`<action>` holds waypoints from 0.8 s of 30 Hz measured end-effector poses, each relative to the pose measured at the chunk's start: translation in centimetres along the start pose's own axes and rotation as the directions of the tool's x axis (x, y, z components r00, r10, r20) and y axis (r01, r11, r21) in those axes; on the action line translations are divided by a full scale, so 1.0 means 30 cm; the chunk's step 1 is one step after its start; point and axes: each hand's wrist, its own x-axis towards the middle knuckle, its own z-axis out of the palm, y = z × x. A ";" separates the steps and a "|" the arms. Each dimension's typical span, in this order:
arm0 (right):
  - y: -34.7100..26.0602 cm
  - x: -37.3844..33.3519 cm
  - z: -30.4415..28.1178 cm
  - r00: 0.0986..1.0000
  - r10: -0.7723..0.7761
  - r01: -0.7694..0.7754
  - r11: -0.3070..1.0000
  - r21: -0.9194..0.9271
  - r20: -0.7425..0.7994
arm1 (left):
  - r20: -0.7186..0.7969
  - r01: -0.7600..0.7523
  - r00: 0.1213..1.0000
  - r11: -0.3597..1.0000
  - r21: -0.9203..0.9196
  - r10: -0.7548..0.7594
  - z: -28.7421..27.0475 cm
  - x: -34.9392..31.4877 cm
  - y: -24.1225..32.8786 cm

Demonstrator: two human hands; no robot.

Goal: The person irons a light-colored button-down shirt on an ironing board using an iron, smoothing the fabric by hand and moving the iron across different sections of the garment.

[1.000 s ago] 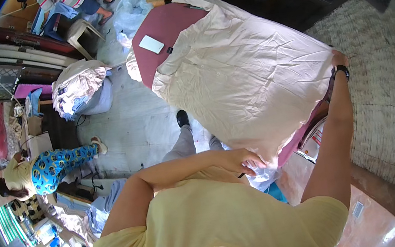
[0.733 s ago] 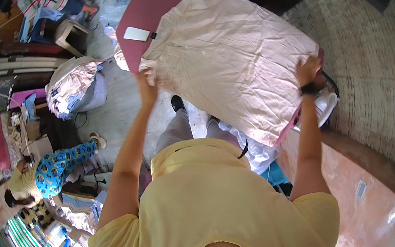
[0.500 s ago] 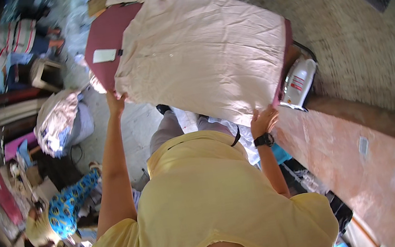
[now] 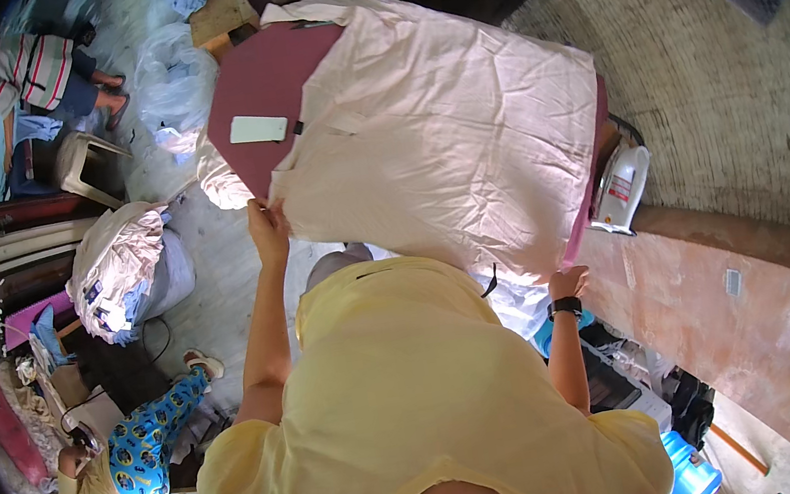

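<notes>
A pale pink shirt lies spread over a maroon ironing board, with some creases across it. My left hand pinches the shirt's near edge by the board's left end. At the near right corner, my right hand, with a dark watch on its wrist, is closed on the shirt's hem; its fingertips are partly hidden. A white phone rests on the bare maroon part. The iron, white with a dark base edge, stands just beyond the board's right end.
A heaped bundle of clothes stands on the floor to the left, near a stool. Clear plastic bags lie farther back. One person is at lower left, another at upper left. A stone ledge runs along the right.
My right hand has gone from fingers laid out at the corner to closed on the hem. My left hand still holds its edge. The whole view has shifted slightly.
</notes>
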 end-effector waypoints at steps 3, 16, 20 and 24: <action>-0.318 -0.060 -0.109 0.913 -0.320 0.348 0.934 0.075 -0.252 | 0.042 -0.070 0.996 0.979 -0.193 0.079 -0.015 0.025 -0.077; -1.913 -0.042 -0.223 0.065 -0.991 0.952 0.026 0.304 -0.121 | 0.201 0.186 0.971 0.932 -0.310 -0.127 -0.042 0.053 -0.077; -2.047 0.048 -0.191 0.201 -0.935 0.929 0.088 0.359 -0.291 | 0.209 0.265 0.960 0.837 -0.478 -0.184 -0.068 0.078 -0.002; -2.195 -0.078 -0.333 0.239 -0.864 0.937 0.085 0.339 -0.443 | 0.069 0.061 0.997 0.896 -0.440 -0.034 -0.079 0.181 0.023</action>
